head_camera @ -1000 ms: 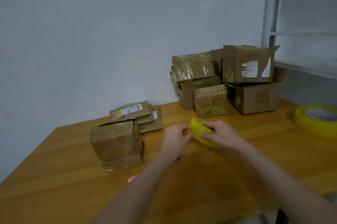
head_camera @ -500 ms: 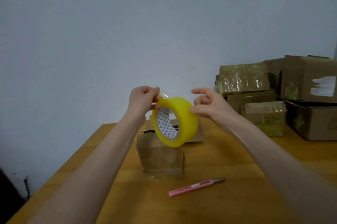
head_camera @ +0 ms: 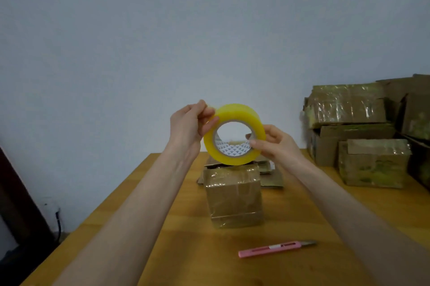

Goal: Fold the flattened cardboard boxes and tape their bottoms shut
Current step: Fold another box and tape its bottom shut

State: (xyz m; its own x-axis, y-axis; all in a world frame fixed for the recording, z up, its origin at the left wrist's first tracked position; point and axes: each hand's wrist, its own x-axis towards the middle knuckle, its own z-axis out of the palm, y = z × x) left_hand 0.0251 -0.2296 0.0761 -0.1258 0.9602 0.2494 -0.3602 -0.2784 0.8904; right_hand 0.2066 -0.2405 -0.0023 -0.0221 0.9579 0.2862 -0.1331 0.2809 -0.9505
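Wooden tabletop (head_camera: 186, 250) holds a pink knife (head_camera: 272, 249) nearest, below the right hand (head_camera: 277, 144), which grips the tape roll (head_camera: 237, 113) by its lower rim. Opposite, the left hand (head_camera: 186, 127) pinches its upper edge. Beneath both stands a taped box (head_camera: 235, 199); more boxes (head_camera: 372, 162) sit farther right.

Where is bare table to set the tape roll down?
Bare wood in front of the taped box, left of the pink cutter; another patch between that box and the right-hand boxes. Crowded behind it, with flattened cardboard.
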